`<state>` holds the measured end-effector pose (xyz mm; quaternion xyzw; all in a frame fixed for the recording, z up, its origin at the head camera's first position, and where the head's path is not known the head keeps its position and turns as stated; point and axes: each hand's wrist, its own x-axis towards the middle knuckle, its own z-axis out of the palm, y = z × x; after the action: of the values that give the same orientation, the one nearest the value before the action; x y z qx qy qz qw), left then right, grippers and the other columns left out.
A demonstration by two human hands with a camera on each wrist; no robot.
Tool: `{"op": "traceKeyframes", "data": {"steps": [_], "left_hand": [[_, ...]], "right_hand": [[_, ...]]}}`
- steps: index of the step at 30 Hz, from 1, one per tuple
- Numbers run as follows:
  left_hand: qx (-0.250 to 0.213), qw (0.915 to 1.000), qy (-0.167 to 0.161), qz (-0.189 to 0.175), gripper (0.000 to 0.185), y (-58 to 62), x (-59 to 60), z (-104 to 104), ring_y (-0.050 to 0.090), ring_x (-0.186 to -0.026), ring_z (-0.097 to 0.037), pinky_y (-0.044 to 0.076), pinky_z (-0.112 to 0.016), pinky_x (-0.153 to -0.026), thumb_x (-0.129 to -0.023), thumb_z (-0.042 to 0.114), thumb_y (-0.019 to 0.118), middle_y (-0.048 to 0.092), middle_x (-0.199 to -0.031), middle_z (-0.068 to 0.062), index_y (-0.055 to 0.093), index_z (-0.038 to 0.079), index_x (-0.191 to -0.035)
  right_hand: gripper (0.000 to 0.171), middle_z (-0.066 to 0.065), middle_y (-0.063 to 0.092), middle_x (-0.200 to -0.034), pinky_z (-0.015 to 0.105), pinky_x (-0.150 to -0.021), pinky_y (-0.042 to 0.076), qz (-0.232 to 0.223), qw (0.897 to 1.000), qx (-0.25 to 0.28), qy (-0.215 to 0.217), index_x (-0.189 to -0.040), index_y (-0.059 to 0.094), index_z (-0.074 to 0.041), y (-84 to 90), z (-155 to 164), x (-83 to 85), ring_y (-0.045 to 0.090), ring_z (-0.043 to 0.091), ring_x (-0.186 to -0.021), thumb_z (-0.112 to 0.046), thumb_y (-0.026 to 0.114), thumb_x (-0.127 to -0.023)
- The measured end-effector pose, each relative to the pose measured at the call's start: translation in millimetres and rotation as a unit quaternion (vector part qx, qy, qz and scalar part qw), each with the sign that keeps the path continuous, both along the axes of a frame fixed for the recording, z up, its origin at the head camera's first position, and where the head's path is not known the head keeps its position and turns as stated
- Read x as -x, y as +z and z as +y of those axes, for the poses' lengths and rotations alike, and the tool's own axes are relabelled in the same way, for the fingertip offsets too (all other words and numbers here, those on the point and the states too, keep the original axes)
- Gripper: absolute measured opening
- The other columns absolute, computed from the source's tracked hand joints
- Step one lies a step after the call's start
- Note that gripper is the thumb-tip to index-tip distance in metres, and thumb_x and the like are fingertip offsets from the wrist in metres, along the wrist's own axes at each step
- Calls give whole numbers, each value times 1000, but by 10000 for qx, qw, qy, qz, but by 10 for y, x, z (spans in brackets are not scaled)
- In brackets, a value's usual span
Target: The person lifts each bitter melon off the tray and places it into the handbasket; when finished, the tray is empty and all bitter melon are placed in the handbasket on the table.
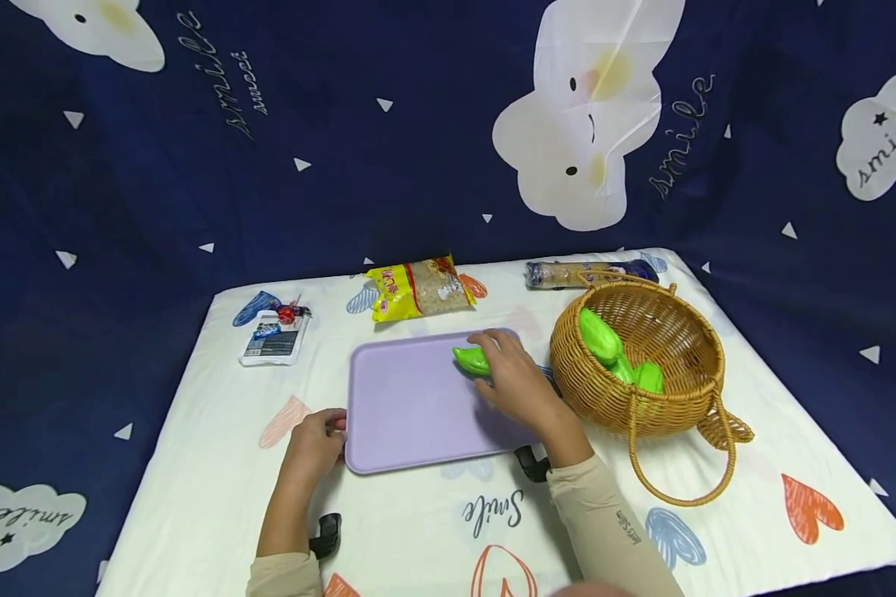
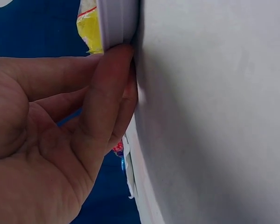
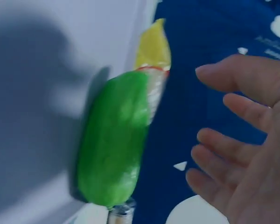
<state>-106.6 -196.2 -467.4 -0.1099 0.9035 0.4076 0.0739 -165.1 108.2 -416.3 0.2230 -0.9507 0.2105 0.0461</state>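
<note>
Two hands at a lilac plastic tray (image 1: 411, 414); one green plastic vegetable (image 1: 472, 360) lies on it.

Right hand (image 1: 515, 377): fingers spread and loose, gripping nothing, just beside the vegetable at the tray's far right corner. Left hand (image 1: 315, 439): fingers curled against the tray's near left edge, holding it. To the right, a woven wicker basket (image 1: 687, 398) contains more green vegetables (image 1: 612, 348). Behind the tray: a yellow snack packet (image 1: 416, 288), a white sachet (image 1: 272, 338), a long wrapped roll (image 1: 590, 272), all on a white cloth (image 1: 754, 448).
</note>
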Motion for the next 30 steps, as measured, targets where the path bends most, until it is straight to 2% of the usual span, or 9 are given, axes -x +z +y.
{"op": "traceKeyframes", "data": {"steps": [4,9,11,18,25,30], "left_hand": [[-104,9999,1,-3,37,-13,-27,8,63,-72,-16,55,-28,-58,-86,-6,47,66,-101,-18,60,-10,-120],[-229,9997,-36,58,37,-3,-30,13,63,-72,-17,55,-28,-57,-86,-6,46,66,-100,-18,60,-11,-120],[-139,9999,-29,70,37,2,-27,11,63,-71,-17,54,-28,-57,-86,-6,47,66,-99,-17,61,-10,-120],[63,10000,-14,54,36,12,-5,5,64,-73,-17,54,-28,-59,-86,-5,48,67,-98,-16,61,-9,-120],[1,10000,-45,55,37,22,-3,17,63,-70,-17,54,-29,-57,-85,-5,47,67,-97,-16,61,-11,-119],[79,9999,-49,72,36,37,-11,25,63,-72,-17,53,-29,-58,-85,-5,47,67,-97,-16,61,-11,-118]], "right_hand": [[65,23,40,-143,55,-109,33,-358,9987,-268,-246,-141,45,-12,-107,39,55,35,38,-137,-14,72,-82],[64,25,41,-142,57,-107,33,-822,9937,-607,-458,-142,43,-11,-166,99,68,38,42,-133,-15,70,-85],[63,26,42,-141,57,-107,34,-933,9916,-746,-503,-143,43,-10,-168,109,64,39,44,-131,-15,69,-85],[56,24,49,-131,55,-100,40,-654,9904,-1000,-690,-138,49,-12,-165,107,70,49,44,-119,-12,69,-86],[61,23,50,-126,53,-83,51,-634,9906,-807,-906,-138,49,-15,-226,110,105,57,42,-104,3,65,-83],[62,24,50,-123,52,-77,54,-727,9900,-702,-989,-138,49,-15,-261,110,127,56,42,-104,10,61,-83]]}}
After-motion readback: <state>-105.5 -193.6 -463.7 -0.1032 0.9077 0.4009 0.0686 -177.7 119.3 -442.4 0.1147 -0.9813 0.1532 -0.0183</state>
